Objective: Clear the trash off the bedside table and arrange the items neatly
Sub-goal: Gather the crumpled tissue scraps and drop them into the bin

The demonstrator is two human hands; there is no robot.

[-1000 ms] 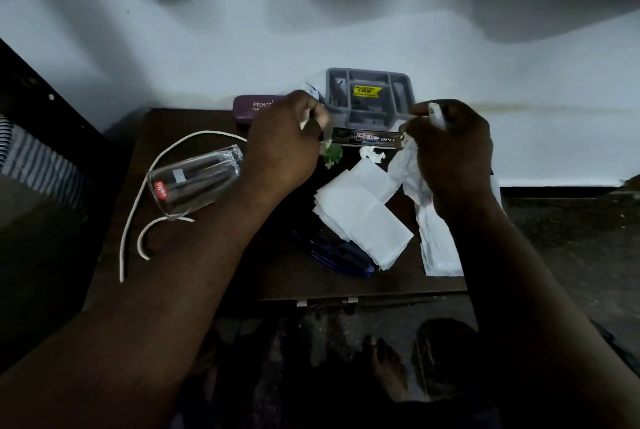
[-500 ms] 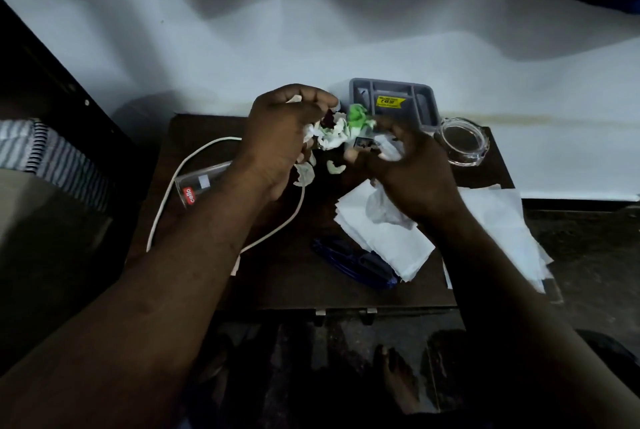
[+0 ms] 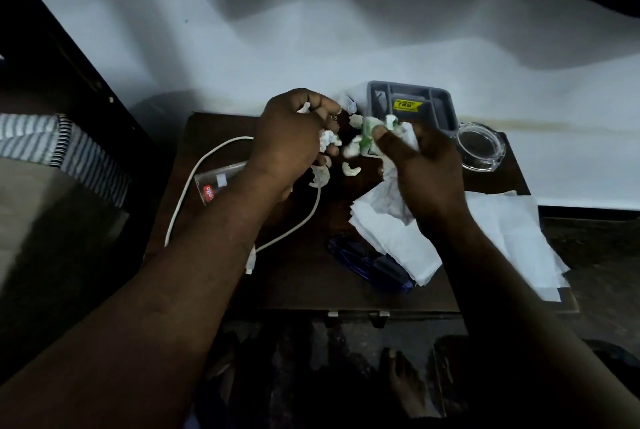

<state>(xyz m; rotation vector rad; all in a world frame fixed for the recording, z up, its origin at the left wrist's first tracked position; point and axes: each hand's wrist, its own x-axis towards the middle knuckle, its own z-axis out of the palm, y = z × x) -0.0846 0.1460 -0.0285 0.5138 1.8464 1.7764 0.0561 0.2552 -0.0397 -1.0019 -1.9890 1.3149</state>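
Observation:
Over the back of the dark wooden bedside table (image 3: 304,290), my left hand (image 3: 291,141) is curled around crumpled white paper scraps (image 3: 329,140). My right hand (image 3: 422,165) pinches a green-and-white crumpled wrapper (image 3: 365,137) and holds a wad of white tissue (image 3: 391,186) under the palm. Two small white scraps (image 3: 350,169) lie loose on the table between the hands. Flat white tissue sheets (image 3: 398,241) lie at the right front, and more sheets (image 3: 512,238) hang over the table's right edge.
A grey compartment tray (image 3: 446,113) with a yellow sticker stands at the back. To its right sits a clear glass dish (image 3: 481,148). A white cable (image 3: 194,186) loops on the left around a clear lying tumbler (image 3: 214,182). A blue object (image 3: 367,266) lies near the front. My foot (image 3: 401,380) is below.
My hands have drawn slightly apart, the right one lifting the green-and-white wrapper from the scraps bunched between them. The view has shifted a little.

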